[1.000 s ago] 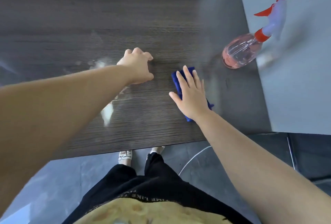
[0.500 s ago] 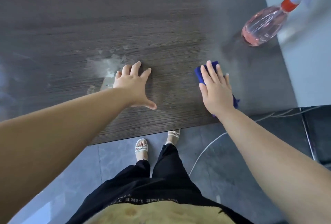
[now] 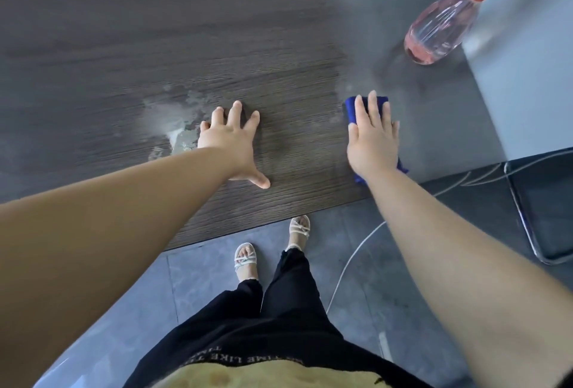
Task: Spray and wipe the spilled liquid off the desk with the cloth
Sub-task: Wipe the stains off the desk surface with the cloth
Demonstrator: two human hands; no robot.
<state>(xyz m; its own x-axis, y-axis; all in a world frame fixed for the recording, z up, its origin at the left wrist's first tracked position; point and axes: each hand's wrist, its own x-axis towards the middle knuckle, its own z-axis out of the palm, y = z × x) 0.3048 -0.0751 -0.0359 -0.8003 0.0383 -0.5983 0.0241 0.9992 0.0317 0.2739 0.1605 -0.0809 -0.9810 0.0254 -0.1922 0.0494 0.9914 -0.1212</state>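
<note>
A pale wet patch of spilled liquid [image 3: 173, 114] spreads on the dark wood-grain desk [image 3: 155, 30]. My left hand [image 3: 232, 142] rests flat on the desk with fingers spread, just right of the patch. My right hand [image 3: 372, 136] presses flat, fingers straight, on a blue cloth [image 3: 352, 110] near the desk's front right. Only the cloth's edges show around the hand. A spray bottle [image 3: 440, 30] with pink liquid and a red collar stands at the desk's far right; its trigger head runs out of the picture.
A light grey panel [image 3: 511, 77] borders the desk on the right. Below the desk's front edge lies grey tiled floor [image 3: 372, 263] with a white cable [image 3: 350, 260] and a metal chair frame [image 3: 527, 217]. My feet in sandals stand by the edge.
My left hand went from a loose fist to a flat, spread palm on the desk. The view shifted, and my right hand with the cloth slid right, toward the bottle.
</note>
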